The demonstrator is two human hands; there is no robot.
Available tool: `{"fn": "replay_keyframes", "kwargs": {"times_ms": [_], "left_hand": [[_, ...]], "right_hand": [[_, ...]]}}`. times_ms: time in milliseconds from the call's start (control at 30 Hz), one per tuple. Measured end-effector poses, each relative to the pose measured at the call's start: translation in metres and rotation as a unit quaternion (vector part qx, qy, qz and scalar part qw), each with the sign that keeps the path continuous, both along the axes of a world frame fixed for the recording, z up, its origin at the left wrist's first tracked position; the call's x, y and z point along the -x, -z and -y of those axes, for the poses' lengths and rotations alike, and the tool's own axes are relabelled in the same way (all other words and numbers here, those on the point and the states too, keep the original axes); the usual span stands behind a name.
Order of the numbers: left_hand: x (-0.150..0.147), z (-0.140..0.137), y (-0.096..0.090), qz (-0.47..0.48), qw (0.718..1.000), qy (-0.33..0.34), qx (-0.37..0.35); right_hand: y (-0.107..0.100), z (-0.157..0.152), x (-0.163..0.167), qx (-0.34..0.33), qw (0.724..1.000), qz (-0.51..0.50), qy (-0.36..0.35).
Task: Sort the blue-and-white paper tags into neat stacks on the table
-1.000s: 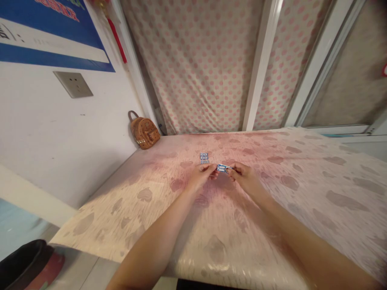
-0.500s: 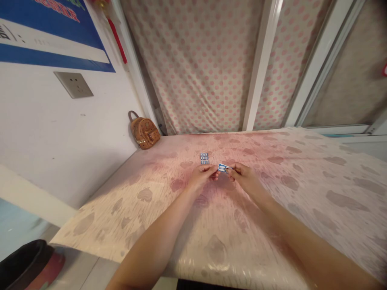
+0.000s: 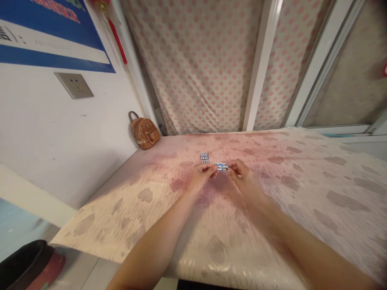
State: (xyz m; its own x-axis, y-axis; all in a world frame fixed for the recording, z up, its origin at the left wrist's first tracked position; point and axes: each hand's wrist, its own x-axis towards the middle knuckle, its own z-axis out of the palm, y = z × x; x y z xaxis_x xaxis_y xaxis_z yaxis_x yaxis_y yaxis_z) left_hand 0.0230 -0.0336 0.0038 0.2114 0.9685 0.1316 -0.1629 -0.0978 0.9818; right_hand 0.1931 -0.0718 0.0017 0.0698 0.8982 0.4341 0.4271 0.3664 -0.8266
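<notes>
Between my two hands, just above the table, is a small blue-and-white sheet of labels (image 3: 222, 167). My left hand (image 3: 205, 173) pinches its left end, and my right hand (image 3: 239, 171) grips the right end with thumb and fingers. The sheet looks tilted, and its print is too small to read. Beyond my left fingers, similar blue-and-white label sheets (image 3: 204, 156) lie on the patterned tablecloth (image 3: 217, 245). Their near edge is close to my left hand.
A brown mini backpack (image 3: 145, 133) leans near the wall at the table's back left. A polka-dot curtain (image 3: 205, 80) hangs behind the table. A wall socket (image 3: 74, 85) is at left, and a dark-rimmed bin (image 3: 33, 262) stands on the floor below.
The held label sheet has turned flatter toward my view, its face showing less. My right hand has shifted slightly; the left stays almost in place.
</notes>
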Motion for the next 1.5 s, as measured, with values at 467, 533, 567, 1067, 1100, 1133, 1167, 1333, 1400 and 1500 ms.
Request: {"fn": "replay_keyframes", "kwargs": {"times_ms": [467, 533, 567, 1067, 1100, 1133, 1167, 1333, 1400, 1500], "left_hand": [[-0.004, 0.001, 0.007, 0.022, 0.999, -0.006, 0.033], [-0.004, 0.001, 0.007, 0.028, 0.999, -0.015, 0.039], [-0.004, 0.001, 0.007, 0.032, 0.998, -0.019, 0.041], [-0.005, 0.001, 0.003, 0.037, 0.997, -0.048, 0.042], [-0.005, 0.001, 0.003, 0.037, 0.997, -0.048, 0.038], [-0.005, 0.002, 0.003, 0.038, 0.998, -0.047, 0.033], [-0.005, 0.002, 0.003, 0.039, 0.998, -0.046, 0.029], [-0.006, 0.005, 0.001, 0.042, 0.998, -0.042, 0.015], [-0.006, 0.005, 0.001, 0.045, 0.998, -0.043, 0.014], [-0.006, 0.005, 0.002, 0.051, 0.998, -0.042, 0.017]], "right_hand": [[-0.004, -0.003, 0.001, 0.024, 0.994, -0.104, -0.018], [-0.004, -0.002, 0.001, 0.015, 0.995, -0.095, -0.026], [-0.004, -0.002, 0.002, 0.014, 0.996, -0.088, -0.028], [-0.008, 0.0, 0.003, 0.013, 0.993, -0.11, -0.044], [-0.007, 0.0, 0.003, 0.016, 0.993, -0.106, -0.044], [-0.006, 0.0, 0.003, 0.018, 0.994, -0.102, -0.043], [-0.005, 0.0, 0.003, 0.018, 0.994, -0.099, -0.041], [0.001, -0.003, 0.002, 0.022, 0.993, -0.108, -0.032], [0.003, -0.003, 0.002, 0.023, 0.996, -0.086, -0.031], [0.005, -0.003, 0.002, 0.006, 0.999, -0.025, -0.022]]}}
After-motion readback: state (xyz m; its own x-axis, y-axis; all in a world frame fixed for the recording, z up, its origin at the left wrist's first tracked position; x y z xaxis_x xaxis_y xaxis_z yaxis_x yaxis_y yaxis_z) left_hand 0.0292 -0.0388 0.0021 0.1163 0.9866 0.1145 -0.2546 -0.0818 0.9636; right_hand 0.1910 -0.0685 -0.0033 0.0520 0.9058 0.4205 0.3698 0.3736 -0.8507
